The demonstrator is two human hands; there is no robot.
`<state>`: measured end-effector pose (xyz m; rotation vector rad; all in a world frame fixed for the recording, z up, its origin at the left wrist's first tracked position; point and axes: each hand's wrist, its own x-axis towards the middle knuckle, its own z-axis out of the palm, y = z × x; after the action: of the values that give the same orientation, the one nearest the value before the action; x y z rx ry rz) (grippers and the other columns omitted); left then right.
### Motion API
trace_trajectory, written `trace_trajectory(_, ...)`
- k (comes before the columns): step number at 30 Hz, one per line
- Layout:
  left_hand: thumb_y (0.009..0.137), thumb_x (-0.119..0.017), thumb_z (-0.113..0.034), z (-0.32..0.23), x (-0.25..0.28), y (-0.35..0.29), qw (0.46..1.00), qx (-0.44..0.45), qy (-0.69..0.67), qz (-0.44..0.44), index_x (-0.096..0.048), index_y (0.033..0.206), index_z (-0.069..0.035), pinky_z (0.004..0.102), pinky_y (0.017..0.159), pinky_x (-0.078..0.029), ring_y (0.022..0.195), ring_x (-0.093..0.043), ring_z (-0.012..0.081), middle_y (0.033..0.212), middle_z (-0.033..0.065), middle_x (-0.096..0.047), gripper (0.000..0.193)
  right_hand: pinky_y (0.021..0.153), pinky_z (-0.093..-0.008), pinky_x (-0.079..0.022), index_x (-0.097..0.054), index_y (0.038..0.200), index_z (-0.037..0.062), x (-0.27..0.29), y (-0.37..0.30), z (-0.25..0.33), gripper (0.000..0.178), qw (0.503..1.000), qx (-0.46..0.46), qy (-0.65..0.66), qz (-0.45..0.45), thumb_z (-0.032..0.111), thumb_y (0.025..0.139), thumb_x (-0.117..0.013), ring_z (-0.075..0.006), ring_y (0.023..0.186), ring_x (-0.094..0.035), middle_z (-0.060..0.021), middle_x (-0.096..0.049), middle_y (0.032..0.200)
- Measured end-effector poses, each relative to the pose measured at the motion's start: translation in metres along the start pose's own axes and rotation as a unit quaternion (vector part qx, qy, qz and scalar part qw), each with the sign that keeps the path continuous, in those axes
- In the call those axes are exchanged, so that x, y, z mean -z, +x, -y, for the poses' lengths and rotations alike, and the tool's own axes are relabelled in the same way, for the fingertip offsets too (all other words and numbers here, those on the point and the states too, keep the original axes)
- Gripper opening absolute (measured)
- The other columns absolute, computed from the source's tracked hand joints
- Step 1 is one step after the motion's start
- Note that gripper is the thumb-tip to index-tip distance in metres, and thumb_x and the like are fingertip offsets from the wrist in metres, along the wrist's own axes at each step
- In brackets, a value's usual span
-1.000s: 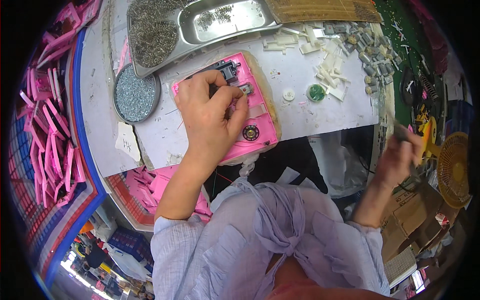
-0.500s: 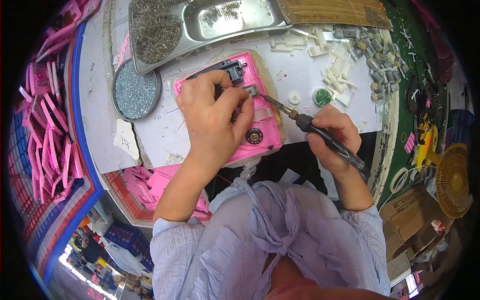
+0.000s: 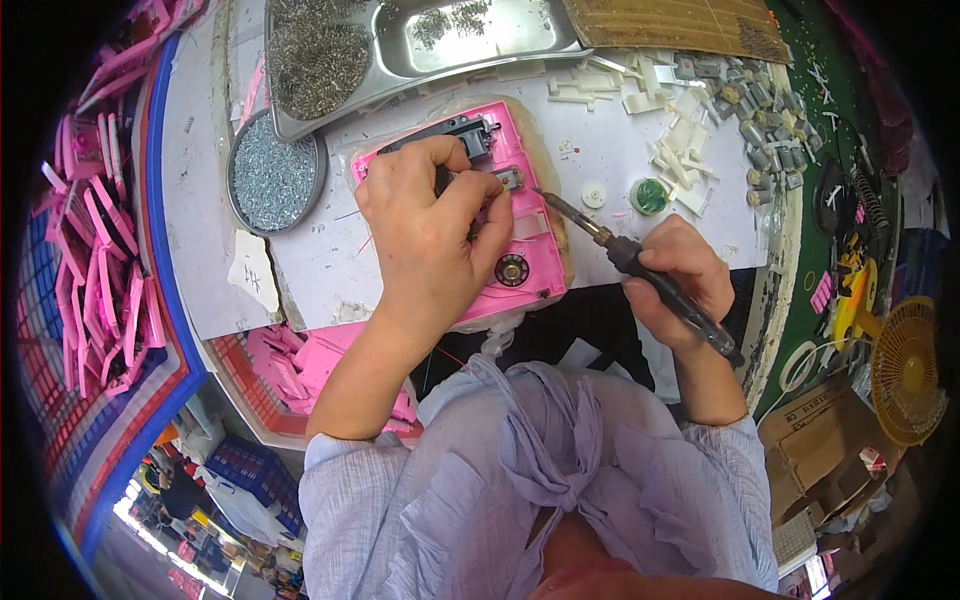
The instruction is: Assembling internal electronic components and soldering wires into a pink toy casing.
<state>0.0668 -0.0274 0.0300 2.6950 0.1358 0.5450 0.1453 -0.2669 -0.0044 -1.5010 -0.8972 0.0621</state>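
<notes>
My right hand (image 3: 685,275) grips a soldering iron (image 3: 624,252) by its black handle, its metal tip aimed left. The tip hovers just right of a small metal-cased part (image 3: 510,179) in a pink plastic housing (image 3: 542,255), apart from that part. My left hand (image 3: 420,235) rests over the housing's left side with thumb and fingers pinched together; what they hold is hidden beneath them. Also in the housing are a dark grey plastic piece (image 3: 478,140) at the top and a round black speaker-like disc (image 3: 512,268) near the bottom.
A round tub of screws (image 3: 318,190) stands left, below a metal tray (image 3: 385,75) of small metal parts. White plastic pieces (image 3: 685,150), small grey motors (image 3: 770,130) and a green-filled round container (image 3: 649,196) lie right. Pink parts (image 3: 100,270) fill a basket far left.
The soldering iron and my right hand have moved slightly right and down, so the tip has come away from the small metal-cased part. My left hand keeps its pinch.
</notes>
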Motion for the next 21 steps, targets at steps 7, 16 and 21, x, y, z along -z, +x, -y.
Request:
trace_trajectory(7, 0.068, -0.080, -0.010, 0.009, -0.008, -0.005, 0.998, -0.020, -0.034, -0.049, -0.072, 0.081, -0.009, 0.0410, 0.083, -0.038, 0.092, -0.050, 0.0280, 0.098, 0.0077, -0.057, 0.016, 0.058, -0.0309, -0.044, -0.065, 0.103, 0.0009, -0.003, 0.007, 0.001, 0.033, 1.000, 0.006, -0.007, 0.022, 0.000, 0.076, -0.083, -0.0209, 0.065, -0.058, -0.0098, -0.067, 0.082)
trace_trajectory(16, 0.068, -0.080, -0.010, 0.005, -0.003, -0.003, 1.000, -0.008, -0.020, -0.019, -0.072, 0.081, -0.009, 0.0400, 0.081, -0.037, 0.089, -0.049, 0.0267, 0.096, 0.0070, -0.056, 0.016, 0.058, -0.0320, -0.043, -0.065, 0.102, 0.0014, 0.002, 0.007, 0.002, 0.032, 1.000, 0.015, -0.014, 0.010, -0.001, 0.075, -0.083, -0.0211, 0.065, -0.057, -0.0094, -0.065, 0.080)
trace_trajectory(21, 0.070, -0.081, -0.010, 0.002, -0.001, -0.002, 1.000, -0.012, -0.009, -0.018, -0.072, 0.082, -0.009, 0.0397, 0.079, -0.037, 0.086, -0.049, 0.0255, 0.096, 0.0064, -0.056, 0.015, 0.059, -0.0317, -0.042, -0.065, 0.102, 0.0010, 0.008, 0.009, 0.003, 0.031, 1.000, -0.011, -0.002, 0.004, -0.001, 0.076, -0.082, -0.0201, 0.064, -0.056, -0.0090, -0.063, 0.078)
